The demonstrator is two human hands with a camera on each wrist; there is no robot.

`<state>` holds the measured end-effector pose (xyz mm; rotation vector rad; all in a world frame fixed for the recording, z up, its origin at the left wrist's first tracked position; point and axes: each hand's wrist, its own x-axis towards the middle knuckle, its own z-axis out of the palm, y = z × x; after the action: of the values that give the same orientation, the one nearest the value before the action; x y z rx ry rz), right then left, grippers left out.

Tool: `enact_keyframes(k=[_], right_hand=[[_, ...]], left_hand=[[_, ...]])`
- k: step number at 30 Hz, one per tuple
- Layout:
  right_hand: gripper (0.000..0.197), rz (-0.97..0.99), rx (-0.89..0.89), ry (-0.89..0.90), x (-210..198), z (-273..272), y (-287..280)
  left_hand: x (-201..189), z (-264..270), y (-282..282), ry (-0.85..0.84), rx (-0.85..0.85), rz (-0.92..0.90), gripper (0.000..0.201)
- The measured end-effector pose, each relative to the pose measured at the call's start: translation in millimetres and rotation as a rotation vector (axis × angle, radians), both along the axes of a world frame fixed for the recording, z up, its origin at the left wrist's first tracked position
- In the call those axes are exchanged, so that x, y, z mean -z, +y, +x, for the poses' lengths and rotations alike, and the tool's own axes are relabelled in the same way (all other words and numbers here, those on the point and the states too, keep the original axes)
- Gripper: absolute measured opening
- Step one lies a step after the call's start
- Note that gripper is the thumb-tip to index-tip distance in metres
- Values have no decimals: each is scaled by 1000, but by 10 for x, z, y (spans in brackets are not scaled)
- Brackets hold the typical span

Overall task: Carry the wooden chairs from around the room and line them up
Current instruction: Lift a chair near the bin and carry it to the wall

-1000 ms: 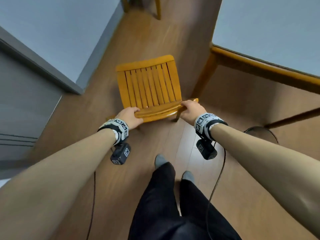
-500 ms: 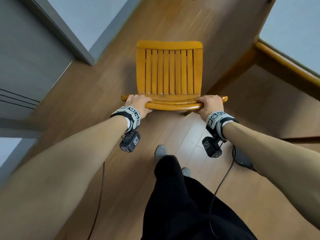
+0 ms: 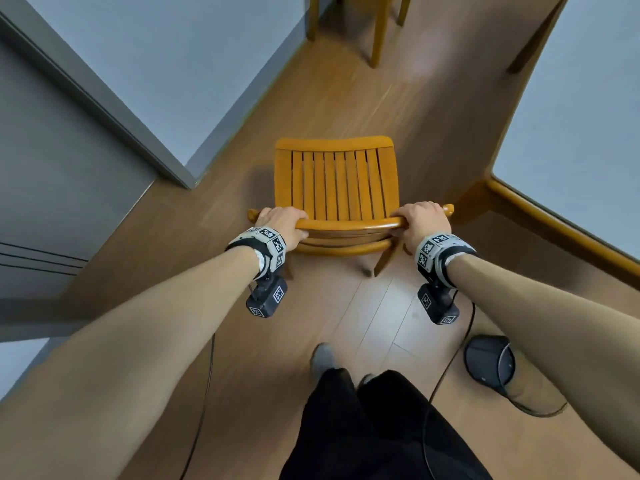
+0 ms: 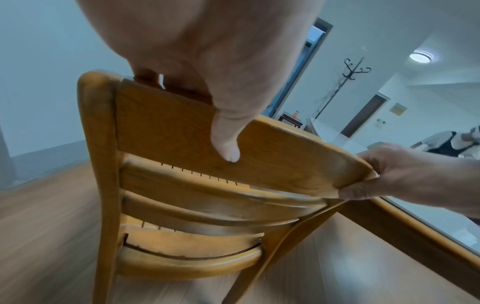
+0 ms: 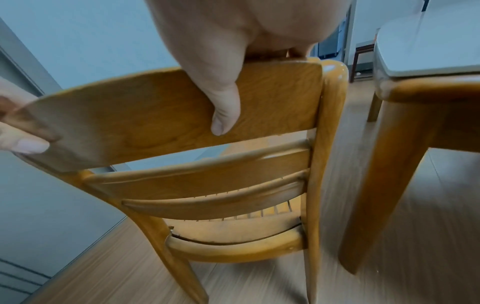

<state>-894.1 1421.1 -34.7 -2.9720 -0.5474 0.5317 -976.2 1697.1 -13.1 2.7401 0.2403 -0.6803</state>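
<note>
Both hands grip the top rail of the wooden chair (image 3: 336, 181), left hand (image 3: 282, 223) at its left end, right hand (image 3: 420, 221) at its right, thumbs down the rail's back, likely for balanced carrying; chair is on or just above the floor (image 3: 381, 323), between wall and table (image 3: 554, 223), another chair (image 3: 377, 26) ahead, probably the line

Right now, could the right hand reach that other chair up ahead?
Probably not yet: the right hand grips the carried chair's top rail, and that chair fills the floor between it and the far chair.
</note>
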Motion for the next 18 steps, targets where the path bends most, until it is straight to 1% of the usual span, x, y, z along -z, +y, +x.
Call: enact_keyframes(k=[4,7,10,13,15,18], right_hand=[[20,-36,-11,-27,-40,480,77],[23,-67,-31,38,-14,899,102],[26,-65,-60,32,15,1380,127],[28,-67,-84,48,13,1966,205],[28,-87,-134,81,18,2330,241],[29,-121,-180,69,-21,2915,344]], left_hand=[[-127,450,49,25,-4,24,31],[-79,827,87,54,-7,9,26],[-25,1253,118,60,-20,0,25],[18,1756,148,55,-42,13,26],[86,2047,156,56,-71,21,26],[144,2556,218,34,-105,30,26]])
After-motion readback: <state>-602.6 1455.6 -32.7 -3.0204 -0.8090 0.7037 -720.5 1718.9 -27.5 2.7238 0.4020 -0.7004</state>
